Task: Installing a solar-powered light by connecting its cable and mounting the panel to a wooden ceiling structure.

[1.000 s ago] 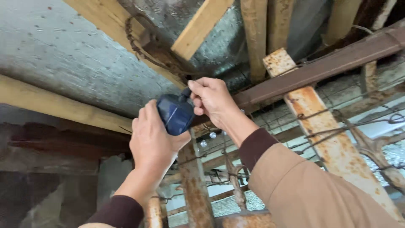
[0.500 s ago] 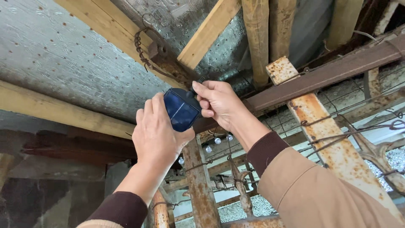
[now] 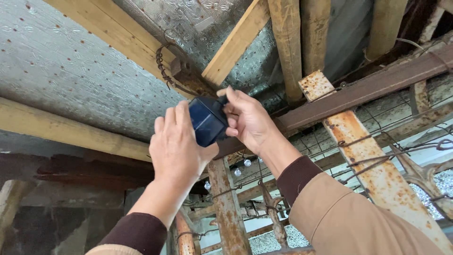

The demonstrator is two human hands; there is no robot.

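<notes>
Hands both raised overhead at frame centre: left hand [image 3: 177, 146] cups the dark blue box-shaped fitting [image 3: 207, 120] from 7 o'clock, fingers wrapped round its side; right hand [image 3: 247, 120] at 3 o'clock pinches its top end, fingers closed tight on it. Fitting sits just under the wooden joist [image 3: 236, 45], near the rusty twisted wire [image 3: 163, 71] at 11 o'clock. Judging by this, it's positioned but not fixed; nothing visibly ties it up yet. Rusty steel beam [image 3: 368, 89] runs out toward 3 o'clock.
</notes>
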